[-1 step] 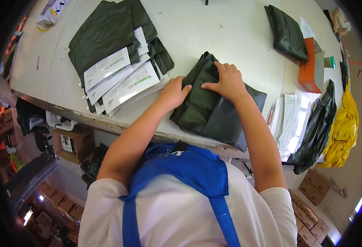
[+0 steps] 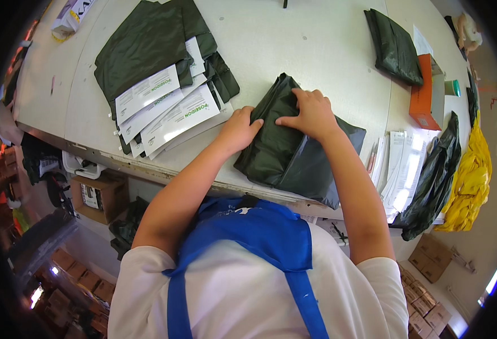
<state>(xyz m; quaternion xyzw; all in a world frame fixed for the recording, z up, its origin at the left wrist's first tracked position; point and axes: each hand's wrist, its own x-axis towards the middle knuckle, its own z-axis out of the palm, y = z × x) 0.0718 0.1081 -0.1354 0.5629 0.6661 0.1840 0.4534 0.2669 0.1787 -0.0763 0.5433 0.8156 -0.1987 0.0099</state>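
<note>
A folded dark green plastic sheet (image 2: pixel 274 150) lies on the table in front of me, its layers stacked and slightly puffed, with a smoother flap on the right. Closed at its left edge, my left hand (image 2: pixel 240 130) has the thumb on top, while the other fingertips are partly hidden. My right hand (image 2: pixel 313 116) rests on the upper part of the sheet, thumb stretched left and fingers spread along the fold. Left of the hands is a pile of similar folded dark green sheets (image 2: pixel 141 51), with white printed cards (image 2: pixel 180 116) sticking out of them.
At the right stand an orange box (image 2: pixel 426 93) and another folded dark sheet (image 2: pixel 392 48). White papers (image 2: pixel 401 164), a crumpled black bag (image 2: pixel 432 183) and yellow plastic (image 2: pixel 471 175) lie along the right edge. A cardboard box (image 2: pixel 104 198) sits below the table at left.
</note>
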